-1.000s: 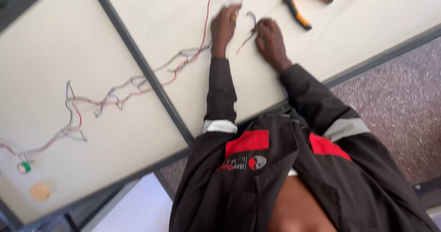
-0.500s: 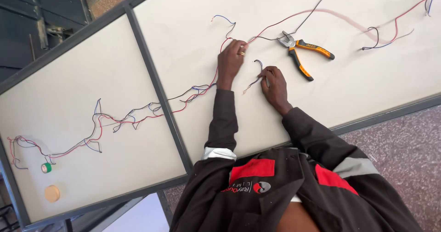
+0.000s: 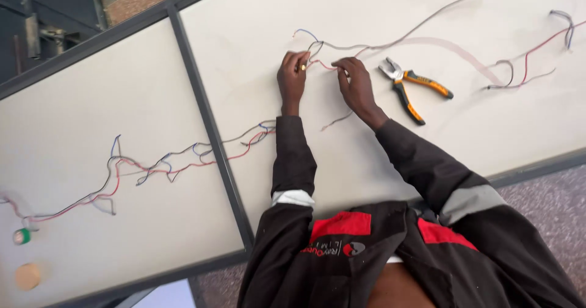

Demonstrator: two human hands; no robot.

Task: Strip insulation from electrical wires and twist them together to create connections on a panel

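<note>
Head view, looking down on a white table [image 3: 427, 161] made of two panels split by a dark metal strip [image 3: 210, 137] that runs from the far edge to the near edge.

The left hand [image 3: 293, 76] and right hand [image 3: 356, 85] rest on the right-hand panel, close together but not touching. Left fingers are curled and pressed together, pinching the thin wires [image 3: 317, 54] near the thumb. Right fingertips are pressed together on the same wire run just beside the left hand. A short red stretch of wire spans the gap between the two hands. Whether the wires are twisted or merely held, cannot tell.

Wire bundle [image 3: 171, 164] of red, blue and grey strands trails left from under the left sleeve, crosses the dark strip and ends near the left edge. Grey strand [image 3: 452, 6] leaves the hands toward the far right corner.

Pliers [image 3: 410, 87] with orange-and-black handles lie flat just right of the right hand, not touching it. Loose wire pieces [image 3: 525, 70] lie well apart, near the right edge.

Green tape roll [image 3: 21, 236] and tan disc [image 3: 27, 276] sit at the near-left corner.

Open white surface lies ahead of the hands and between pliers and near edge.
</note>
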